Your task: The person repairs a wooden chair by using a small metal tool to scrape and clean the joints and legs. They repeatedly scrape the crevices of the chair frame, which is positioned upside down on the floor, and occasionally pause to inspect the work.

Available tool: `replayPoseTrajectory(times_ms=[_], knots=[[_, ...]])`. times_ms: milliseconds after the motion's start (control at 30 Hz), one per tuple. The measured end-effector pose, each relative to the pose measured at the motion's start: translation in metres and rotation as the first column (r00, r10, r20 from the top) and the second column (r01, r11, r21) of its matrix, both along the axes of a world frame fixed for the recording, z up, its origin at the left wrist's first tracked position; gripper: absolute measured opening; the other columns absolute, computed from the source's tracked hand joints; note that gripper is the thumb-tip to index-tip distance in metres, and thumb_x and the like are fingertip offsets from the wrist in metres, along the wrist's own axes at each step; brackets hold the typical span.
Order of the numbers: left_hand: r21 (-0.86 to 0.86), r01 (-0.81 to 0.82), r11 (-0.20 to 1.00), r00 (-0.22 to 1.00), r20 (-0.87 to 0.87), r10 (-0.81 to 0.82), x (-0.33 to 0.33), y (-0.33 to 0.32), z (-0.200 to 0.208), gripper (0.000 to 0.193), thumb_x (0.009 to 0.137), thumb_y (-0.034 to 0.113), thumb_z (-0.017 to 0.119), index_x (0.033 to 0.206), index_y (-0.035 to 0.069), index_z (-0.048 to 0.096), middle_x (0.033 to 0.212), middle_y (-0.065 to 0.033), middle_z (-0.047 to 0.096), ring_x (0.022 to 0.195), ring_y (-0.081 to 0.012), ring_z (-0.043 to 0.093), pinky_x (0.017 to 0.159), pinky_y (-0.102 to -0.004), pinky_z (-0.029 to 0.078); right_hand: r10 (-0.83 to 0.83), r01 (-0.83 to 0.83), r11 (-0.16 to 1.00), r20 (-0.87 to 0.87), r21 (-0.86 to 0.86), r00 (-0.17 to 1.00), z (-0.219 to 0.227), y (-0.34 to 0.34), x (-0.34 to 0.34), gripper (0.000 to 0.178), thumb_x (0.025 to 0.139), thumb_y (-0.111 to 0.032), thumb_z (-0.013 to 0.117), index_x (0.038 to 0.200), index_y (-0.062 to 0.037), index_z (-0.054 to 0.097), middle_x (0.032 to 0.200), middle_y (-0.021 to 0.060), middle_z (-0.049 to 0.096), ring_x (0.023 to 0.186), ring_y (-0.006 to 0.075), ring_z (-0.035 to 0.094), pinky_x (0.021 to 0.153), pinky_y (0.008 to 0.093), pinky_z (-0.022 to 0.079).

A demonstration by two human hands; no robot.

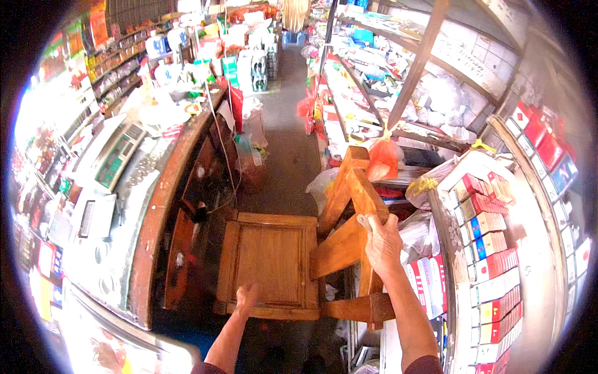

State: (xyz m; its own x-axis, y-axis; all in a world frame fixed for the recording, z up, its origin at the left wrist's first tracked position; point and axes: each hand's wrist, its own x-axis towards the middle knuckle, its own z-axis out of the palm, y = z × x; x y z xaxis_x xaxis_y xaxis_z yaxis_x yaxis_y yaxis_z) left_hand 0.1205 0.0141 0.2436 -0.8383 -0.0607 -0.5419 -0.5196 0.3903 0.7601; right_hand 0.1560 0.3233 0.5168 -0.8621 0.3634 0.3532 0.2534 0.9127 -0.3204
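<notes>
wooden chair (268, 265) is the thing in hand: looks upright on the flr (283, 156), seat facing up, back on its r side. r hand (383, 242) has hold of the chair's back, fingers wrapped abt the frame, nearly closed. l hand (246, 295) is over the near-l part of the chair's seat, fingers loosely curled; can't tell if it's touching, no grip visible. progress, my guess: hold on the back is done, a firm l-hand hold isn't. surface/rm: flr is dark, runs on as a narrow aisle beyond the chair. l of chair, long counter (152, 249) w/ worn wood edge, keypad device (121, 156) on top. r of chair, red + white boxes (495, 258) in rows. just beyond chair's back, a red bag (381, 161) hangs by a shelf post (418, 68).
</notes>
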Motion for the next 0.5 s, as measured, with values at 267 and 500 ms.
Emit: replayPoseTrajectory(times_ms=[267, 500], knots=[[-0.153, 0.548, 0.823, 0.306, -0.878, -0.367, -0.057, 0.144, 0.221, 0.032, 0.083, 0.021, 0.053, 0.103, -0.004, 0.053, 0.102, -0.0185, 0.057, 0.091, -0.0284, 0.057, 0.079, -0.0329, 0.045, 0.246, -0.415, 0.796, -0.391, -0.44, 0.887, -0.038, 0.023, 0.031, 0.026, 0.087, -0.02, 0.045, 0.108, -0.0071, 0.051, 0.105, 0.016, 0.05, 0.1, 0.0324, 0.047, 0.088, 0.0366, 0.037], [-0.388, 0.777, 0.495, -0.088, -0.847, -0.524, 0.014, 0.2, 0.28, 0.041, 0.076, 0.019, 0.059, 0.112, 0.001, 0.05, 0.11, -0.018, 0.054, 0.108, -0.0352, 0.047, 0.089, -0.0402, 0.038, -0.363, 0.111, 0.245, 0.015, -0.963, 0.932, -0.142, 0.019, 0.149, 0.03, 0.09, -0.02, 0.042, 0.112, 0.001, 0.047, 0.077, 0.0072, 0.054, 0.058, 0.0131, 0.053, 0.05, 0.0323, 0.042]])
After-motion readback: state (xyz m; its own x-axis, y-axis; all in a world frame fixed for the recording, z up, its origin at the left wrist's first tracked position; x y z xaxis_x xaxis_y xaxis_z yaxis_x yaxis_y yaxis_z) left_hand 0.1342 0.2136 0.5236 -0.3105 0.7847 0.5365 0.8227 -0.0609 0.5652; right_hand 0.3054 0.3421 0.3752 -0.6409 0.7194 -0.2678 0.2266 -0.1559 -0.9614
